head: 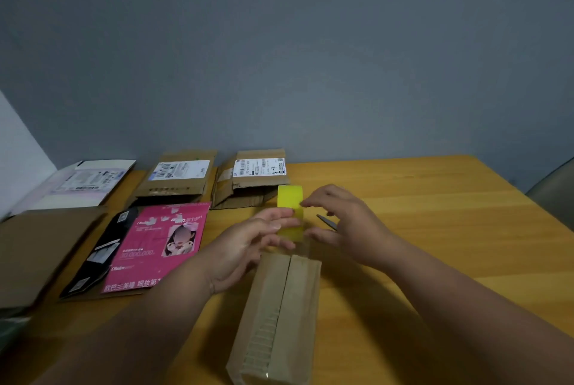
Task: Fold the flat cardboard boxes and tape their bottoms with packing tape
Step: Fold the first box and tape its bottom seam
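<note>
A folded brown cardboard box (279, 316) is standing on the yellow wooden table (435, 229) directly in front of the person, its two closed flaps facing up and meeting along a centre seam; clear packing tape is lying over that seam. Just beyond the box's far end, a yellow roll of packing tape (290, 201) is being held upright above the table between both hands. The left hand (248, 244) is gripping the lower part of the roll, thumb and curled fingers closing on it. The right hand (344, 223) is touching the roll's right edge, its forefinger and thumb pinching at the yellow band while the remaining fingers are curling loosely. A pair of metal scissors (326, 221) is lying on the table behind the right hand, partly hidden by it. To the left of the box, a pink printed flat carton (161, 244) is lying flat, overlapping a black flat carton (99, 254). Along the far table edge, against the grey wall (279, 42), two brown flattened boxes with white shipping labels (183, 176) (254, 176) are lying side by side, with a white flat package (84, 182) further left.
</note>
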